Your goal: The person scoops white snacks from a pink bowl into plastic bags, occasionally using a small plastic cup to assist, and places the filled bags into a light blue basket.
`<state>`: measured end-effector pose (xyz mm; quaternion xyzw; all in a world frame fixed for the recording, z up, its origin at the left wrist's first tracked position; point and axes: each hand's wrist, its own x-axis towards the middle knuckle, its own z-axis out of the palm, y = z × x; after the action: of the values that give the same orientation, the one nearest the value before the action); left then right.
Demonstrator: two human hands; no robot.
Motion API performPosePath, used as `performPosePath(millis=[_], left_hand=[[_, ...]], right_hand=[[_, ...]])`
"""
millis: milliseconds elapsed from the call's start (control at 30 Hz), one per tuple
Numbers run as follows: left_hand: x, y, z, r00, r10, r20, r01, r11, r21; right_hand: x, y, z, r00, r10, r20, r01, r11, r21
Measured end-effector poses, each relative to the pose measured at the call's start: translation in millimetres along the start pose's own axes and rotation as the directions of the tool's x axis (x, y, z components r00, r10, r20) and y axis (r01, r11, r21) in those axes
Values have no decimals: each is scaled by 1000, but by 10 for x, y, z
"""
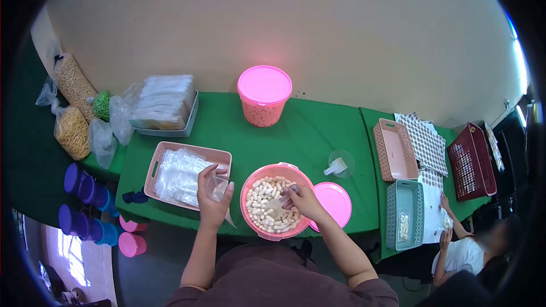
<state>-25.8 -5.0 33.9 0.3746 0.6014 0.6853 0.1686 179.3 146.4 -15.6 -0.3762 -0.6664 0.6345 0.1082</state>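
Note:
A pink tub (307,179) full of pale, oblong snack pieces (263,194) stands at the front of the green table. My right hand (301,200) is closed round the handle of a translucent scoop (275,210), whose bowl rests among the pieces. To the left, my left hand (212,203) grips a clear plastic bag (216,186), its mouth spread between thumb and fingers. Behind that hand sits a pink basket (152,177) with a pile of clear bags (179,177). A round pink lid (335,203) lies beside the tub.
A lidded pink tub (264,99) stands near the wall. A clear cup with a white scoop (336,166) lies right of centre. Bagged snacks (73,128) are at far left. On the right are baskets (392,153), sticker sheets (426,142) and another person (466,256).

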Motion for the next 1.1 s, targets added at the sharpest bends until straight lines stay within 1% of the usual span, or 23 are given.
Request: performPosePath(millis=[33,67,133,167,233,267,333,367,433,467,533,567,633,667,733,767,833,867,933,967,1000,1067,1100], left_hand=[[-5,11,10,1000,-12,-11,12,1000,-17],[-12,2,15,1000,-14,-8,14,1000,-19],[-19,-20,9,999,-32,31,31,999,25],[-23,-29,13,999,-33,27,33,999,25],[-37,-45,39,998,-31,59,27,998,61],[-40,-41,42,998,-33,58,29,998,61],[-45,-22,34,996,-60,71,55,996,70],[-49,-20,27,996,-64,66,60,996,71],[-43,-16,17,997,-40,62,34,994,108],[-45,-25,13,997,-41,60,34,993,109],[-45,-47,4,997,-44,66,35,992,123],[-45,-36,0,997,-43,64,35,992,124],[-49,0,0,994,-68,90,51,983,176],[-50,5,0,994,-68,90,52,983,177],[-48,17,2,983,-68,170,18,961,278],[-53,48,17,983,-68,172,18,960,278],[-66,127,95,950,-29,311,-118,889,443],[-86,120,143,949,-28,314,-120,889,442],[-152,67,242,908,73,412,-279,839,468],[-165,53,277,872,125,473,-358,822,442],[-187,73,314,871,127,476,-360,822,441],[-226,140,387,833,116,542,-403,798,449],[-235,167,416,816,128,563,-416,807,419]], right_hand=[[26,11,10,999,53,14,-53,997,51],[30,21,35,998,56,11,-56,997,51],[54,11,94,1000,30,5,-31,992,122],[75,33,117,999,31,8,-32,992,119],[112,89,153,997,72,20,-75,957,282],[119,108,151,997,74,21,-77,957,281],[127,93,154,988,154,26,-151,901,407],[123,78,140,987,157,32,-156,901,404],[112,42,77,990,144,10,-126,832,541],[107,53,64,990,144,12,-127,832,539],[89,66,48,990,133,-48,-73,769,635],[70,58,29,990,133,-45,-74,769,635],[-35,-53,-15,988,110,-104,-12,744,668],[-75,-87,-50,989,110,-103,-13,743,669],[-153,-163,-125,983,81,-167,61,711,701],[-198,-220,-153,982,81,-168,62,709,702],[-293,-367,-205,958,23,-284,187,703,686],[-344,-437,-221,958,23,-287,189,702,687],[-434,-544,-248,928,-97,-359,309,737,601],[-462,-554,-260,920,-155,-360,347,750,563],[-503,-588,-247,919,-155,-363,349,749,563],[-612,-702,-168,898,-255,-358,392,834,389],[-685,-770,-104,897,-255,-360,393,833,389]])
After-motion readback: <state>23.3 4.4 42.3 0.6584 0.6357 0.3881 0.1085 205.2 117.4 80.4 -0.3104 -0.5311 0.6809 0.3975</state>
